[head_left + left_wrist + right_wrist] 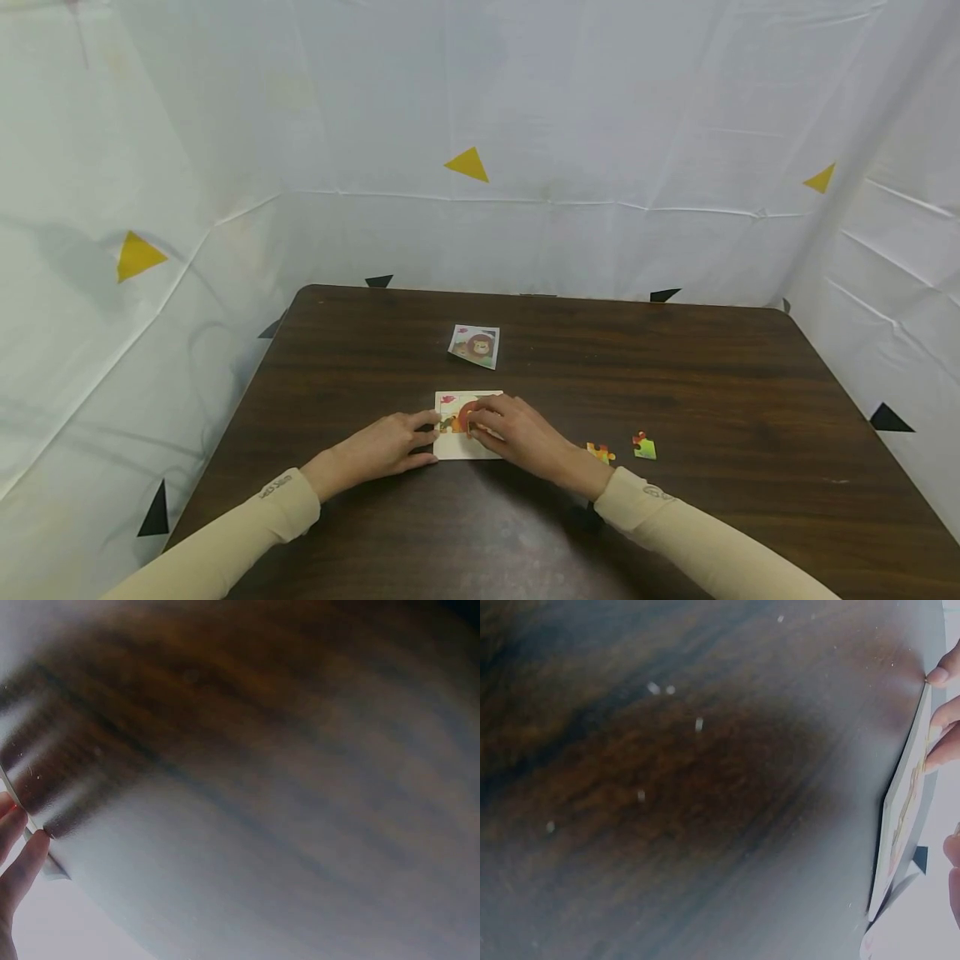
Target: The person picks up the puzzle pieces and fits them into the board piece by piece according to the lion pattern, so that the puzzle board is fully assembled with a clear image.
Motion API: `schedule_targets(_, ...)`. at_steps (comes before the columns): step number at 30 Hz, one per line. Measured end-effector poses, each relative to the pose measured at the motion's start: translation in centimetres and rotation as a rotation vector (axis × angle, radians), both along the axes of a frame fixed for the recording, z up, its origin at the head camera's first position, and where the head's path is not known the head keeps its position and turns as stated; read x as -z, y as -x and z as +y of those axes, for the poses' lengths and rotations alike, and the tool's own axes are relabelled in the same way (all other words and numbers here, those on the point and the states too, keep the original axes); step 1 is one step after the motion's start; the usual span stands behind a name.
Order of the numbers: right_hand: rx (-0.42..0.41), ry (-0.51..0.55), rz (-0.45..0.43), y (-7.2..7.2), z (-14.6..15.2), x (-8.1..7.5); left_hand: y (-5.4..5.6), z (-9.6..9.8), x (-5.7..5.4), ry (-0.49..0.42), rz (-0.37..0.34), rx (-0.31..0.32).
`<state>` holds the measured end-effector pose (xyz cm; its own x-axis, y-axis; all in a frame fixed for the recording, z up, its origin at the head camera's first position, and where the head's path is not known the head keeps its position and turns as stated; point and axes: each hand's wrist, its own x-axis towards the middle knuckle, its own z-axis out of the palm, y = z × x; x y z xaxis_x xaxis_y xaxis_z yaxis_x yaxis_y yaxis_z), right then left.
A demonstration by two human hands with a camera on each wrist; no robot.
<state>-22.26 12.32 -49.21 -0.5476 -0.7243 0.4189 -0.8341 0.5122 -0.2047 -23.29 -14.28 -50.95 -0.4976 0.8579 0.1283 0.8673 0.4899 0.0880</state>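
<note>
A small cream puzzle board (pixel 455 450) with a partly filled, colourful picture lies in front of me. My left hand (pixel 386 446) rests on the table with its fingers extended, fingertips against the board's left edge. In the left wrist view, fingers (pixel 26 866) touch that edge. Reaching in from the right, my right hand (pixel 528 437) has thumb and fingers bent over the picture, pinching a puzzle piece mostly hidden by the fingertips. An orange piece (pixel 455 423) lies just left of them. The right wrist view catches the board (pixel 892 810) edge-on with fingertips over it.
Beyond the board lies a picture card (pixel 476 346) showing a lion, one corner curled up. Two loose puzzle pieces lie to the right: an orange-yellow piece (pixel 600 453) by my right wrist and a green-red piece (pixel 644 446) farther out. White sheeting (pixel 570 125) surrounds the dark wooden table (pixel 712 375).
</note>
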Motion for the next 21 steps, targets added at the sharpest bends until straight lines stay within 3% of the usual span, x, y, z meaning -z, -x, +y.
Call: schedule_targets(21, -0.044, 0.015, 0.021, 0.17, -0.87, 0.60, 0.07, -0.07, 0.21, -0.012, 0.008, 0.002)
